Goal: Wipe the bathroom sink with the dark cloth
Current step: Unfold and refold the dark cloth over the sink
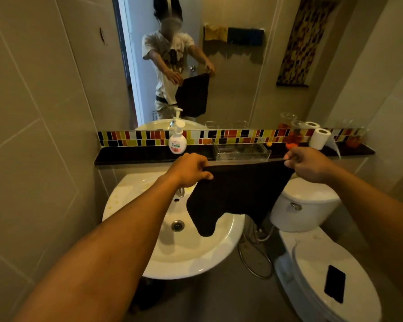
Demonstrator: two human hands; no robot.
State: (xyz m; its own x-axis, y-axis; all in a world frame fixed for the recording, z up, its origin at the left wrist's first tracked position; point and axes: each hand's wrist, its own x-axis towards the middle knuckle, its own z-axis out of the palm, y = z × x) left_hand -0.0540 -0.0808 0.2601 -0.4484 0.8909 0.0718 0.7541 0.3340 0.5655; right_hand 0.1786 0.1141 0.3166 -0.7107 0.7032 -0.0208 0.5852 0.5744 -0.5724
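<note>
The dark cloth [233,194] hangs spread out in the air above the right half of the white round sink [186,256]. My left hand [189,169] pinches its upper left corner and my right hand [308,165] pinches its upper right corner, so the top edge is stretched taut between them. The cloth's lower edge dangles over the basin, apart from it. The drain [177,225] shows in the bowl, and the tap [180,192] is partly hidden behind my left wrist. Yellowish stains mark the sink's left rim.
A dark ledge [130,155] behind the sink carries a soap pump bottle [177,141], a clear tray [241,151] and a toilet roll [319,138]. To the right stands a white toilet [321,259] with a black phone [334,283] on its lid. A tiled wall is close on the left.
</note>
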